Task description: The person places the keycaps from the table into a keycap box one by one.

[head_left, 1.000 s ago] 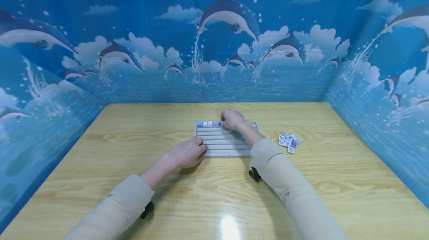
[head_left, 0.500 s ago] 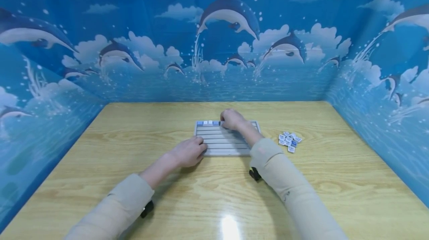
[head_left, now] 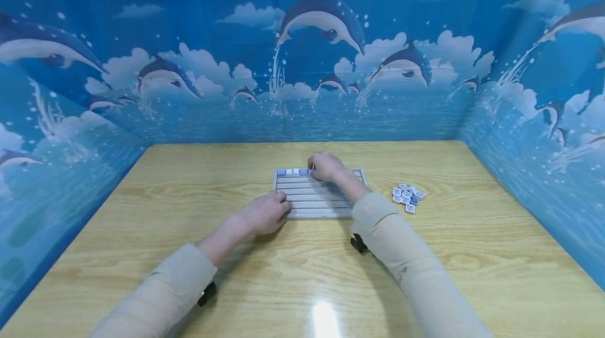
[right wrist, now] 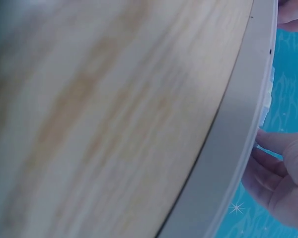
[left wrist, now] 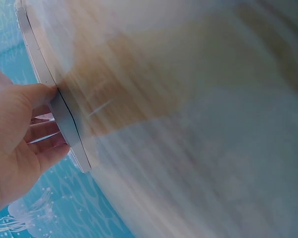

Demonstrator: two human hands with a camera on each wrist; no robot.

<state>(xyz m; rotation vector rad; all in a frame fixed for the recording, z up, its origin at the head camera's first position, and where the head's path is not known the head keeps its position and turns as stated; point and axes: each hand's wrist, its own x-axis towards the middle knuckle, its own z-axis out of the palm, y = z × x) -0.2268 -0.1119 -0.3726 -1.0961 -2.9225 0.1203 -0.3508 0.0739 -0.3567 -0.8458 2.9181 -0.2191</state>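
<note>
A pale grey slotted tray (head_left: 312,197) lies at the middle of the table, its long grooves running left to right. Several small white and blue keycap-like pieces (head_left: 293,172) line the left part of its back groove. My left hand (head_left: 266,214) grips the tray's near left corner; in the left wrist view its thumb and fingers bend round the edge. My right hand (head_left: 327,167) reaches over the tray to the back groove. Its thumb and fingers pinch together just right of the lined-up pieces, over a small piece mostly hidden by the hand.
A loose pile of small white keycap-like pieces (head_left: 405,196), with a blue one among them, lies right of the tray. The wood-grain table (head_left: 302,270) is bounded behind and at the sides by a blue dolphin-print curtain (head_left: 302,112).
My right hand has shifted very slightly left along the back groove. My left hand stays at the tray's corner, and the tray and loose pile have not visibly moved.
</note>
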